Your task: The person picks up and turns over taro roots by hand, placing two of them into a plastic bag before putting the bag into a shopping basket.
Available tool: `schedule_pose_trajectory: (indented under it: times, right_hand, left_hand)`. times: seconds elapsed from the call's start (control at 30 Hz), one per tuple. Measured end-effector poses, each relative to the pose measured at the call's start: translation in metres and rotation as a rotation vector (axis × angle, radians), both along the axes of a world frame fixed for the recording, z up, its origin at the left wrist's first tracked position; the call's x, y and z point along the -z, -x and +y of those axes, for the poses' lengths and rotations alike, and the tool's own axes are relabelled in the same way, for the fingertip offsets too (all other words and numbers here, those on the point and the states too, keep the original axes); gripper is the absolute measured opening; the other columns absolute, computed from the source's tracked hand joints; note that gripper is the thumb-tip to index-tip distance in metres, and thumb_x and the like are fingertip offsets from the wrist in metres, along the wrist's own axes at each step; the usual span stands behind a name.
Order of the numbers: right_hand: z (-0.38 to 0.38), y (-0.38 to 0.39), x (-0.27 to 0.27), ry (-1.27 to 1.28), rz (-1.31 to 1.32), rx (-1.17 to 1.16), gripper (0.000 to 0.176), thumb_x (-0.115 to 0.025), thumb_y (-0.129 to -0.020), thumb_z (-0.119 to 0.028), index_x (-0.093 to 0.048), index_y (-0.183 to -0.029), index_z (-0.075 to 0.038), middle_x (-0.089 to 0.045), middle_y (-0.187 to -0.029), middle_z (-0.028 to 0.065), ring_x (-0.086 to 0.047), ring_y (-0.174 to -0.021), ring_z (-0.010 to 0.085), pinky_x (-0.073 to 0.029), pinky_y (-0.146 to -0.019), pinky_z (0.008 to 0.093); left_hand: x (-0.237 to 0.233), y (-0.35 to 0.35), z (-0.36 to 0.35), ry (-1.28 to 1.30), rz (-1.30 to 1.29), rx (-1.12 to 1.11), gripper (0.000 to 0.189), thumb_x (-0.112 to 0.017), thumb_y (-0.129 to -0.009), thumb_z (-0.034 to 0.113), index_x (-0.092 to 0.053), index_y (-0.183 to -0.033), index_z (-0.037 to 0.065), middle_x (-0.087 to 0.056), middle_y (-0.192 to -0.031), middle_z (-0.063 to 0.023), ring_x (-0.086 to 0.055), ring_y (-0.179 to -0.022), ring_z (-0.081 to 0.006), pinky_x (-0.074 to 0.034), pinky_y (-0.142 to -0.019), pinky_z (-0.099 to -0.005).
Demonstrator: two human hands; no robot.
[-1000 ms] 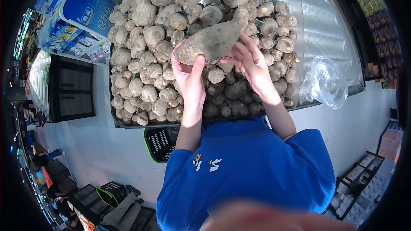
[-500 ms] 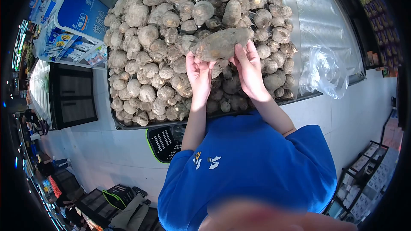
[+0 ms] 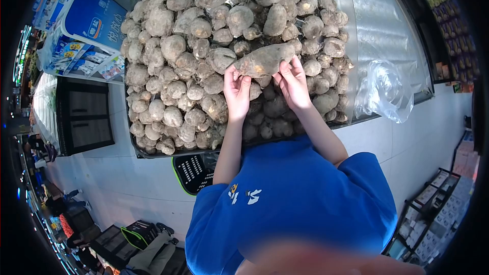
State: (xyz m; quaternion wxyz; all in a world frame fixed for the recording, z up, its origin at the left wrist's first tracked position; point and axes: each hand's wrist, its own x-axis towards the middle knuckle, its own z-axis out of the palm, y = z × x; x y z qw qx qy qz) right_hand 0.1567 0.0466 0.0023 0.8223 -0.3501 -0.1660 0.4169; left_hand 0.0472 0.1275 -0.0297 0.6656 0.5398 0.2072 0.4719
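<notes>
One second ago the left hand (image 3: 237,94) carried the root (image 3: 266,61) at its left end, while the right hand (image 3: 294,87) was open beside it. Now both hands hold it, one near each end, and it lies less steep, its right end only a little higher. So the weight seems shared, and the root looks easy to turn and inspect.

The left fingers are bent around the lower left end, with the thumb close to its lower edge. The right thumb and fingers pinch the lower right part. The root is in the upper middle of the frame, in front of the pile (image 3: 173,46); a plastic bag (image 3: 385,91) lies at right.
</notes>
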Motion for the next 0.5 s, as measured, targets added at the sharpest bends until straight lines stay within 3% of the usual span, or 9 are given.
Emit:
schedule_pose_trajectory:
  times: [0.1, 0.17, 0.3, 0.37, 0.5]
  right_hand:
    - [0.000, 0.000, -0.003, -0.023, 0.042, 0.009, 0.035, -0.054, -0.085, -0.013, -0.040, -0.117, -0.008, -0.053, -0.104, 0.0039, -0.052, -0.093, 0.0104, -0.043, -0.081, 0.0241]
    - [0.000, -0.001, 0.004, 0.013, -0.009, -0.009, 0.036, -0.051, -0.087, -0.016, -0.037, -0.120, -0.010, -0.052, -0.109, 0.0043, -0.050, -0.102, 0.0151, -0.041, -0.088, 0.0312]
    - [0.001, -0.001, 0.004, 0.021, -0.030, -0.004, 0.038, -0.051, -0.087, -0.016, -0.036, -0.121, -0.010, -0.052, -0.109, 0.0038, -0.050, -0.103, 0.0148, -0.041, -0.087, 0.0310]
    - [0.001, 0.001, 0.000, 0.000, 0.027, 0.014, 0.036, -0.055, -0.084, -0.012, -0.039, -0.117, -0.010, -0.052, -0.106, 0.0038, -0.051, -0.094, 0.0101, -0.043, -0.081, 0.0240]
    - [0.002, 0.002, -0.002, 0.006, 0.036, 0.020, 0.035, -0.055, -0.084, -0.011, -0.040, -0.116, -0.009, -0.053, -0.105, 0.0039, -0.051, -0.094, 0.0102, -0.043, -0.081, 0.0240]
  left_hand:
    - [0.001, 0.001, -0.001, -0.027, 0.023, -0.007, 0.038, -0.055, -0.084, 0.007, -0.037, -0.116, 0.001, -0.039, -0.088, 0.0022, -0.041, -0.077, -0.0050, -0.036, -0.069, -0.0180]
    - [-0.003, 0.000, -0.002, -0.031, 0.036, -0.031, 0.039, -0.053, -0.085, 0.010, -0.034, -0.118, 0.001, -0.040, -0.089, 0.0033, -0.040, -0.078, -0.0040, -0.034, -0.069, -0.0168]
    - [0.000, 0.001, -0.001, -0.051, 0.065, -0.036, 0.039, -0.053, -0.085, 0.010, -0.034, -0.119, 0.001, -0.033, -0.083, 0.0046, -0.033, -0.070, -0.0032, -0.030, -0.063, -0.0156]
    - [0.003, 0.002, 0.001, -0.066, 0.086, -0.046, 0.039, -0.053, -0.086, 0.010, -0.034, -0.119, 0.001, -0.034, -0.083, 0.0047, -0.033, -0.071, -0.0032, -0.030, -0.063, -0.0156]
    - [0.001, 0.002, 0.000, -0.075, 0.085, -0.048, 0.040, -0.053, -0.086, 0.011, -0.034, -0.119, 0.000, -0.035, -0.083, 0.0045, -0.035, -0.073, -0.0033, -0.031, -0.066, -0.0156]
